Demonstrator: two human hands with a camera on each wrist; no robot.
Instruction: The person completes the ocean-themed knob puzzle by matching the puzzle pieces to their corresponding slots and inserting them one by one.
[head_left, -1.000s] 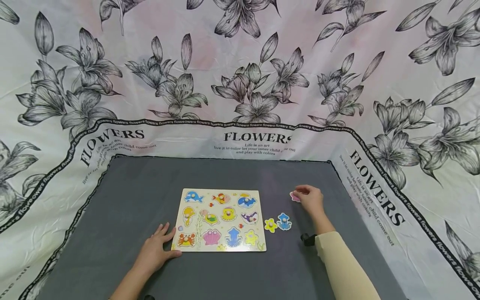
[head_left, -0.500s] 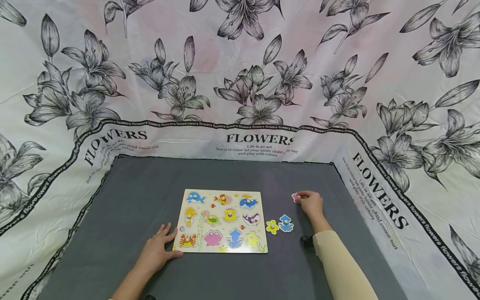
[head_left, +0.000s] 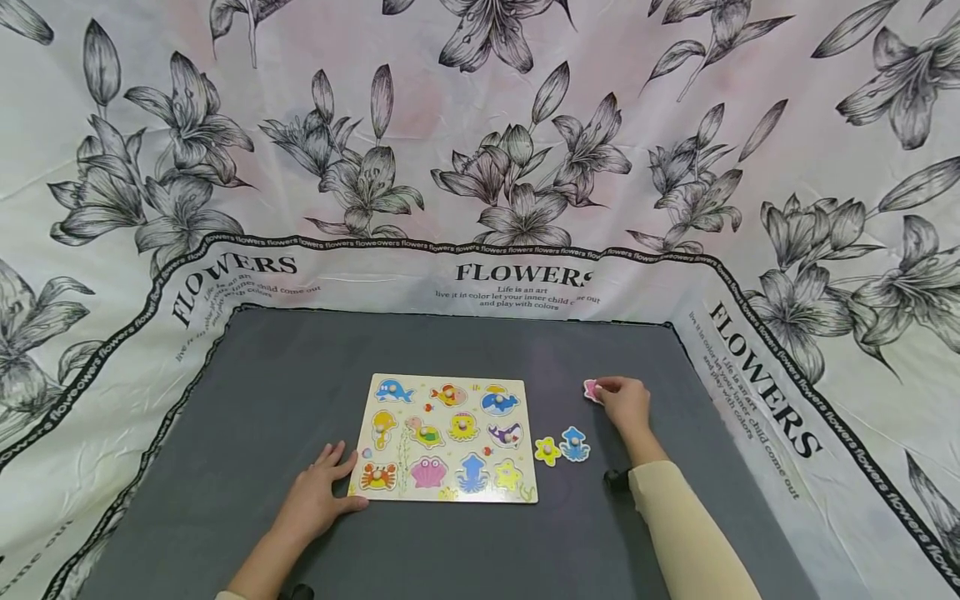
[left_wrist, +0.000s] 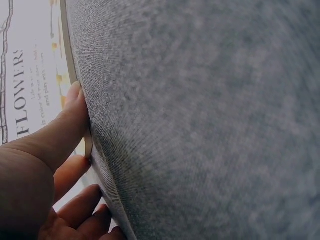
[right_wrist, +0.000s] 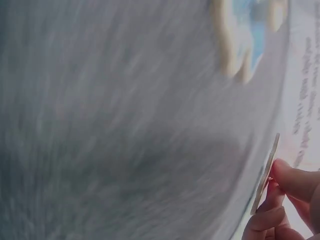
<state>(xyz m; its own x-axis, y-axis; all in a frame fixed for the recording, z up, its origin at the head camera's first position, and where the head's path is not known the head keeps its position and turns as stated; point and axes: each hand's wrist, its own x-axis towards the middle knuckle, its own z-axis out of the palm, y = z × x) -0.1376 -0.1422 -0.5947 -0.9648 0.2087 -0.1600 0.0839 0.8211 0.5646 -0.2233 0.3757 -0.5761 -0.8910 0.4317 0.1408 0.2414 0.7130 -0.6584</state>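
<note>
A wooden sea-animal puzzle board point(head_left: 399, 493) lies flat on the grey cloth. My left hand point(head_left: 315, 493) rests at its lower left corner, thumb on the front edge and forefinger by the left edge; the left wrist view shows the thumb point(left_wrist: 70, 117) against the rim. To the right of the board, my right hand point(head_left: 626, 408) pinches a pink puzzle piece point(head_left: 591, 390), partly covered by the fingers. The right wrist view shows that piece point(right_wrist: 265, 175) edge-on between thumb and fingers. Between hand and board lie a yellow star piece point(head_left: 547, 451) and a blue squid piece point(head_left: 575, 445).
Knobbed animal pieces, such as a crab point(head_left: 378, 476), sit in the board. Its pink, blue squid and yellow star pictures point(head_left: 507, 476) at the lower right show no knob. Grey cloth point(head_left: 450, 550) surrounds the board, bordered by flower-printed fabric point(head_left: 517, 287).
The head view has shifted slightly. My right hand still pinches the pink piece in nearly the same spot, with a small change in hand angle. My left hand stays at the board's corner.
</note>
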